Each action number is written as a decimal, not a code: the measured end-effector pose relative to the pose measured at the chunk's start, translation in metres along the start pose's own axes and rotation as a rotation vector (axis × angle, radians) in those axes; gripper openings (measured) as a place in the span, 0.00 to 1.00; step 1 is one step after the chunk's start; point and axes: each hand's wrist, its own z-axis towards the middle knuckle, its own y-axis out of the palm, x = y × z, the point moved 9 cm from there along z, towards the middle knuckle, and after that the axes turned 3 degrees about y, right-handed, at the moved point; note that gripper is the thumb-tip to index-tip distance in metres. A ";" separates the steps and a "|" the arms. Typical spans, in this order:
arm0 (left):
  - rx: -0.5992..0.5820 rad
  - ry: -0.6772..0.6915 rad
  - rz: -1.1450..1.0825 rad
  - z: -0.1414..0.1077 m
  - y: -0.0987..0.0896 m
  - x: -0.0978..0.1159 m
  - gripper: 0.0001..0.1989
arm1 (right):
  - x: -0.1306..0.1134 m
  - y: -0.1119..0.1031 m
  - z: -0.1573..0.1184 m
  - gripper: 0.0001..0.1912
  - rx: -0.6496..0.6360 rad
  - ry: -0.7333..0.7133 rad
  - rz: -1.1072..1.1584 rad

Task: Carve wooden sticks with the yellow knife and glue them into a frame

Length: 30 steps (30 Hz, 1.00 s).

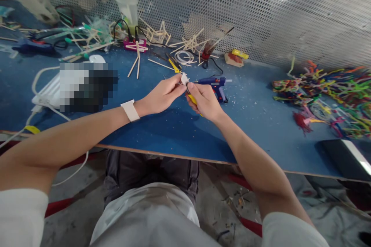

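Observation:
Over the middle of the blue table my two hands meet. My left hand (pixel 164 94), with a white band on its wrist, pinches a small white piece (pixel 184 79) between thumb and fingers. My right hand (pixel 205 100) is closed around a yellow-handled tool (pixel 192 99), whose dark end touches or nearly touches the white piece; its exact kind is mostly hidden by the fingers. Just behind the right hand lies a blue glue gun (pixel 218 85), partly covered by that hand. Beyond my fingertips a yellow and black tool (pixel 174 63) rests on the table.
Thin wooden sticks (pixel 193 42) lie in piles along the perforated metal screen (pixel 232 4). A lidded cup (pixel 129 9) stands near a pink power socket (pixel 135 44) with cords. Colourful pipe cleaners (pixel 342 92) heap up at right, by a dark box (pixel 344 156). A white cable (pixel 37 85) loops at left.

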 end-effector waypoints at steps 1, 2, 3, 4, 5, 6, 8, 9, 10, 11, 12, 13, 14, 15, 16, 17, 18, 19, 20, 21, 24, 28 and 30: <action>-0.003 0.004 -0.020 -0.001 0.000 0.000 0.29 | 0.002 0.000 0.000 0.40 -0.010 0.007 -0.009; -0.011 0.006 -0.033 -0.001 0.001 0.000 0.29 | 0.003 0.000 0.000 0.40 -0.018 0.015 -0.014; -0.020 0.007 -0.040 -0.001 0.002 0.000 0.28 | 0.004 0.000 -0.001 0.40 -0.026 0.022 -0.013; -0.029 0.006 -0.043 -0.002 0.002 -0.001 0.28 | 0.004 0.000 -0.001 0.39 -0.031 0.026 -0.010; -0.038 0.006 -0.044 -0.002 0.003 -0.001 0.28 | 0.004 0.000 -0.001 0.39 -0.037 0.029 -0.003; -0.046 0.008 -0.046 -0.002 0.004 -0.002 0.28 | 0.004 0.000 -0.001 0.39 -0.046 0.034 0.006; -0.057 0.017 -0.047 -0.001 0.004 -0.002 0.28 | 0.003 0.000 0.000 0.39 -0.076 0.059 0.021; -0.063 0.021 -0.046 -0.001 0.005 -0.002 0.29 | 0.003 0.000 0.000 0.39 -0.096 0.079 0.026; -0.068 0.024 -0.045 -0.001 0.005 -0.003 0.29 | 0.003 0.000 -0.001 0.39 -0.117 0.100 0.029; -0.072 0.027 -0.046 -0.001 0.006 -0.003 0.29 | 0.004 0.000 -0.001 0.39 -0.144 0.119 0.032; -0.078 0.028 -0.049 -0.001 0.006 -0.003 0.29 | 0.004 0.001 -0.002 0.39 -0.170 0.135 0.035; -0.086 0.030 -0.054 -0.001 0.007 -0.003 0.29 | 0.004 0.001 -0.002 0.39 -0.195 0.147 0.040; -0.094 0.031 -0.060 -0.001 0.007 -0.003 0.29 | 0.004 0.002 -0.003 0.39 -0.216 0.155 0.043; -0.102 0.032 -0.064 -0.001 0.007 -0.003 0.29 | 0.004 0.002 -0.003 0.39 -0.231 0.161 0.046; -0.110 0.033 -0.067 0.000 0.008 -0.003 0.29 | 0.004 0.002 -0.004 0.39 -0.240 0.165 0.046; -0.119 0.033 -0.069 0.000 0.008 -0.004 0.29 | 0.004 0.002 -0.004 0.39 -0.240 0.168 0.046; -0.128 0.032 -0.071 0.000 0.009 -0.005 0.30 | 0.005 0.001 -0.004 0.39 -0.236 0.169 0.046; -0.133 0.032 -0.073 0.000 0.009 -0.006 0.30 | 0.005 0.001 -0.003 0.39 -0.229 0.166 0.047; -0.136 0.033 -0.075 0.000 0.009 -0.007 0.30 | 0.005 0.001 -0.003 0.39 -0.218 0.161 0.048; -0.134 0.034 -0.076 0.000 0.010 -0.008 0.30 | 0.005 0.001 -0.003 0.40 -0.203 0.153 0.050; -0.106 0.028 -0.074 0.000 0.008 -0.011 0.30 | 0.004 0.002 -0.001 0.40 -0.152 0.131 0.055; -0.075 0.022 -0.068 0.000 0.007 -0.010 0.30 | 0.008 0.003 0.000 0.39 -0.089 0.131 0.068; -0.059 0.022 -0.064 0.000 0.007 -0.009 0.30 | 0.011 0.004 0.000 0.39 -0.058 0.128 0.076</action>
